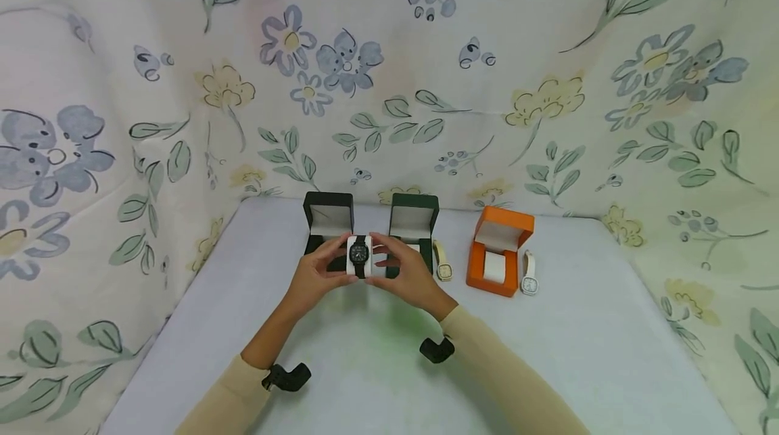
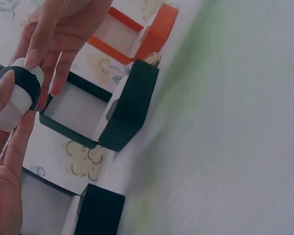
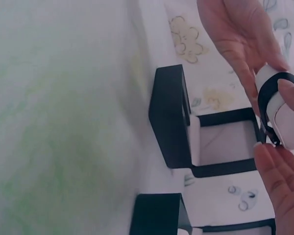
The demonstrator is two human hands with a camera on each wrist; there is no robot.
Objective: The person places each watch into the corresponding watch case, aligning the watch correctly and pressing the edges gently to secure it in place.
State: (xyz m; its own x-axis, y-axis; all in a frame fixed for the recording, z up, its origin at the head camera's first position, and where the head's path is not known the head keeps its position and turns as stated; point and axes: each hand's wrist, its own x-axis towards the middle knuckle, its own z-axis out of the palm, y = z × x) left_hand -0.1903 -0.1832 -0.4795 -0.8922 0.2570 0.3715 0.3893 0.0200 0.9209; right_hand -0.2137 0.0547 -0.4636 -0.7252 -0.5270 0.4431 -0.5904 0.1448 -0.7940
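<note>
A black watch (image 1: 359, 254) is strapped round a small white pillow (image 2: 15, 105), held up over the table between both hands. My left hand (image 1: 341, 263) pinches its left side, thumb on the strap (image 2: 1, 93). My right hand (image 1: 381, 260) pinches the right side, its fingertips (image 2: 32, 58) on the pillow's top. The wrist views show the pillow (image 3: 284, 112) clear of the boxes. Behind the hands an open black box (image 1: 328, 220) and an open green box (image 1: 414, 220) stand with white linings.
An open orange box (image 1: 500, 250) with a white pillow inside stands to the right, a white watch (image 1: 529, 275) lying beside it. A cream watch (image 1: 443, 263) lies next to the green box. Floral cloth walls (image 1: 122, 151) enclose the pale table (image 1: 578, 354).
</note>
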